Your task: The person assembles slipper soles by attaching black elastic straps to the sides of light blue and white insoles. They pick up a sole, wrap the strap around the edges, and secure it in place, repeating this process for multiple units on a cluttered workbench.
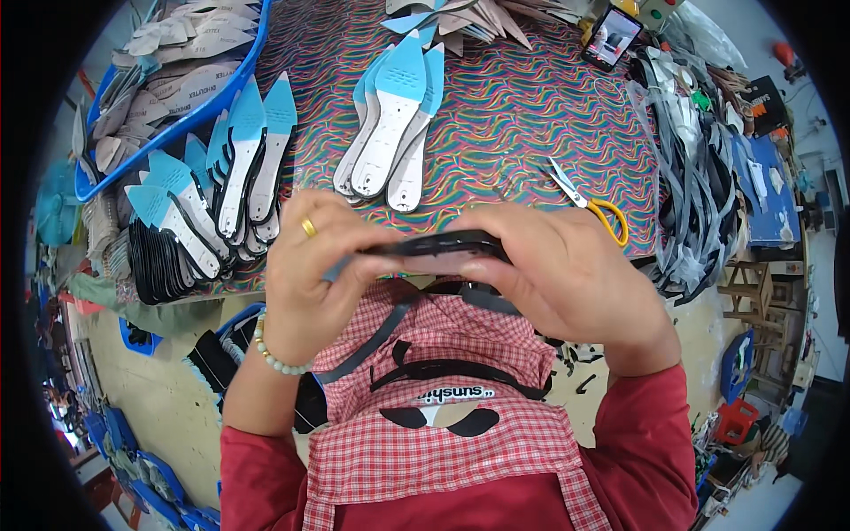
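Both hands hold one shoe insole [438, 258] edge-on above my lap, with a black strip along its rim. My left hand [310, 265], with a ring and a bead bracelet, pinches one end between thumb and fingers. My right hand [567, 270] grips the other end, thumb below and fingers over the top. A loose black strip [376, 343] hangs down over the checked apron. On the table ahead lies a small group of insoles [382, 146] with blue toes and white heels. Black-edged insoles [243, 168] are stacked beyond my left hand.
Yellow-handled scissors [591, 203] lie open on the patterned tablecloth [522, 115], beyond my right hand. A blue basket [252, 71] of insole pieces stands at the far left. Grey and black strips [691, 168] hang at the right edge. A phone [613, 39] stands at the back right.
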Tool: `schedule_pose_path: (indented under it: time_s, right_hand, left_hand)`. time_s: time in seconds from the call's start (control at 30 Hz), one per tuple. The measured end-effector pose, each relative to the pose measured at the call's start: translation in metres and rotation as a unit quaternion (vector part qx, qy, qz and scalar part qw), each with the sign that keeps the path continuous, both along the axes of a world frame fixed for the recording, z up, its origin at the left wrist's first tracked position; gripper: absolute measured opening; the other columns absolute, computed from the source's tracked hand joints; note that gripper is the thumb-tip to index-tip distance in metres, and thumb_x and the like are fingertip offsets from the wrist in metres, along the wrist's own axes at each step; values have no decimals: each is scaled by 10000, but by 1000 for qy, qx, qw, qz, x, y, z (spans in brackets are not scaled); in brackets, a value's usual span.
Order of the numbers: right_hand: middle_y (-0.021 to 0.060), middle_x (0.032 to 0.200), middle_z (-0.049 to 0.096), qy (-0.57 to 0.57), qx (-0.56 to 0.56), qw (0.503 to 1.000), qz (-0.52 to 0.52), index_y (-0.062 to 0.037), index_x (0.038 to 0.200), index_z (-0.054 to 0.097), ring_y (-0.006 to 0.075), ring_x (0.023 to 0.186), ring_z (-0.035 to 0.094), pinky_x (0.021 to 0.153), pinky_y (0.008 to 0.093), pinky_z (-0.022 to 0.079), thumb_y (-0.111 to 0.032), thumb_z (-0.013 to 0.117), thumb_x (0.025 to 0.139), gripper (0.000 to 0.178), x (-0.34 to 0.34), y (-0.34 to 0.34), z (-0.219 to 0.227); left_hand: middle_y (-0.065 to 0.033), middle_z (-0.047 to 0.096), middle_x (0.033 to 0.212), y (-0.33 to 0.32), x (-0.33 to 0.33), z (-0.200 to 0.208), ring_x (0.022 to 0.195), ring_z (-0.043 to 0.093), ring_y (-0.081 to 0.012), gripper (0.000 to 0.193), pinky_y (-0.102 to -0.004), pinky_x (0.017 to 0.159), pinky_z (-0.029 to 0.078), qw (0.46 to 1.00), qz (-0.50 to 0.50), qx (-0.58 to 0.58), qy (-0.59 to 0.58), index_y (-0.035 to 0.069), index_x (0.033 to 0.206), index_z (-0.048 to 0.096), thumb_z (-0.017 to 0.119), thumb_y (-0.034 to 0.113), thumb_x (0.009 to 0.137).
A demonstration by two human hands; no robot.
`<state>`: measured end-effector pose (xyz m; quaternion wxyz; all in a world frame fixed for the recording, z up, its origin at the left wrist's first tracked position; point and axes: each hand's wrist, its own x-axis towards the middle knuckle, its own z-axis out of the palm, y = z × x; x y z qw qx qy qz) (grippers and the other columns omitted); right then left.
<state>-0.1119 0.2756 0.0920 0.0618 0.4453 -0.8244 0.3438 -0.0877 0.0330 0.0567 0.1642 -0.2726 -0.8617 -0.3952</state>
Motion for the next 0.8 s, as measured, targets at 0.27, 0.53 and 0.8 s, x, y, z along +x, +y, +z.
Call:
schedule_pose_path:
  time_s: [0.27, 0.53, 0.8]
  right_hand:
    - [95, 829, 624, -24, -85, 996, 34, -36, 1057, 607, 240, 705, 617, 584, 337, 478, -186, 669, 835, 275, -8, -4, 3]
    - [75, 840, 611, -141, -380, 906, -125, -19, 988, 657, 170, 714, 566, 625, 268, 447, -95, 650, 868, 142, 21, -31, -63]
    - [90, 868, 586, -134, -333, 925, -124, -22, 955, 654, 199, 752, 579, 637, 288, 463, -63, 689, 821, 144, 35, -60, -88]
  left_hand:
    - [-103, 633, 756, 17, 9, 0, 695, 625, -239, 225, -340, 616, 473, 978, -112, 50, -167, -5, 947, 669, 696, 108, 754]
    - [-82, 673, 786, 45, 37, -13, 702, 635, -124, 247, -255, 633, 513, 848, 26, 436, -301, -49, 993, 627, 570, 183, 929]
    - [-91, 641, 979, 44, 31, -26, 825, 601, -123, 451, -262, 729, 484, 843, 89, 481, -225, -46, 1188, 554, 525, 343, 962]
